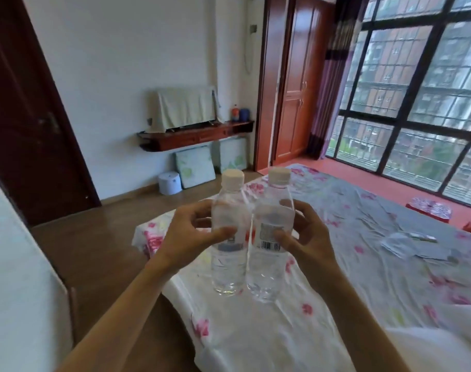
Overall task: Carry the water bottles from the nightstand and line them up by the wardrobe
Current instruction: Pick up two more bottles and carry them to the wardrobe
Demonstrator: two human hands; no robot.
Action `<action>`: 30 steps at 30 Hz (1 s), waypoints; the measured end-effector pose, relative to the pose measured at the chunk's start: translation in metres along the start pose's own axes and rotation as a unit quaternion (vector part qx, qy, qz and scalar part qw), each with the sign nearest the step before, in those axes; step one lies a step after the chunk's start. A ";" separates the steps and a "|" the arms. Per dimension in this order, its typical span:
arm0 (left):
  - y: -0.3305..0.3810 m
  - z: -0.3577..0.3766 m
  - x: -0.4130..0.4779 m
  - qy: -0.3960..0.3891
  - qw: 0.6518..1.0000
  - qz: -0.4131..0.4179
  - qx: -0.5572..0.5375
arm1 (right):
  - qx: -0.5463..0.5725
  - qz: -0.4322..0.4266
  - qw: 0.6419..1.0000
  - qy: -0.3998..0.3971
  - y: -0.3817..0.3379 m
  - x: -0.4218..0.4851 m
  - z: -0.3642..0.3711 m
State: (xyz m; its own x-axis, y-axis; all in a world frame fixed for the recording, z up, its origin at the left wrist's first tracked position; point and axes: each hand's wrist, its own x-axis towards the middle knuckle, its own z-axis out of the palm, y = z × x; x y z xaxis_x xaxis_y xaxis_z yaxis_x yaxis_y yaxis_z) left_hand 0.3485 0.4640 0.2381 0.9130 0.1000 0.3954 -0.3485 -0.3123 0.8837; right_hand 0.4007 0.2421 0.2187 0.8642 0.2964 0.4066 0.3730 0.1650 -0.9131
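Gripping one upright water bottle each, both hands hold them side by side.

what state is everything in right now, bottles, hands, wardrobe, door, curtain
Left clear plastic water bottle with white cap: capped, upright, gripped by left hand
Right clear plastic water bottle with white cap: capped, upright, gripped by right hand
Red-brown wooden wardrobe: doors shut
Dark brown wooden door: looks shut
Purple striped curtain: drawn aside
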 end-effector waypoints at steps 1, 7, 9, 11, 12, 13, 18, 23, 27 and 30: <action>-0.003 -0.009 0.003 0.014 1.000 -0.006 0.001 | 0.004 -0.001 1.000 -0.018 0.005 0.013 0.007; -0.023 -0.056 0.026 0.093 0.995 -0.027 0.028 | 0.041 -0.010 0.993 -0.114 0.032 0.092 0.050; -0.031 -0.070 0.032 0.122 0.991 -0.031 0.036 | 0.052 -0.008 0.989 -0.141 0.043 0.114 0.062; -0.037 -0.079 0.036 0.153 0.987 -0.034 0.030 | 0.064 -0.004 0.985 -0.160 0.054 0.132 0.073; -0.039 -0.083 0.038 0.169 0.985 -0.036 0.028 | 0.072 -0.003 0.983 -0.167 0.060 0.141 0.079; -0.043 -0.088 0.040 0.182 0.982 -0.040 0.032 | 0.077 0.000 0.982 -0.175 0.066 0.148 0.086; -0.062 -0.118 0.043 0.215 0.972 -0.076 0.062 | 0.091 0.015 0.971 -0.223 0.092 0.172 0.123; -0.085 -0.159 0.050 0.250 0.964 -0.071 0.060 | 0.091 0.023 0.964 -0.250 0.107 0.191 0.163; -0.102 -0.197 0.061 0.258 0.963 -0.058 0.056 | 0.077 0.029 0.961 -0.265 0.116 0.209 0.199; -0.112 -0.227 0.072 0.261 0.962 -0.055 0.054 | 0.074 0.026 0.960 -0.267 0.118 0.230 0.232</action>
State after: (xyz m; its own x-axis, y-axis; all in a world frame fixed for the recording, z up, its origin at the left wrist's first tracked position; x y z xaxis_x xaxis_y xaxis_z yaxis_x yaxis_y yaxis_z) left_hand 0.4053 0.7206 0.2241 0.7021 0.5906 0.3977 -0.2056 -0.3666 0.9074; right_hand 0.5651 0.5477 0.2119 0.5690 0.7420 0.3546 0.2481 0.2563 -0.9342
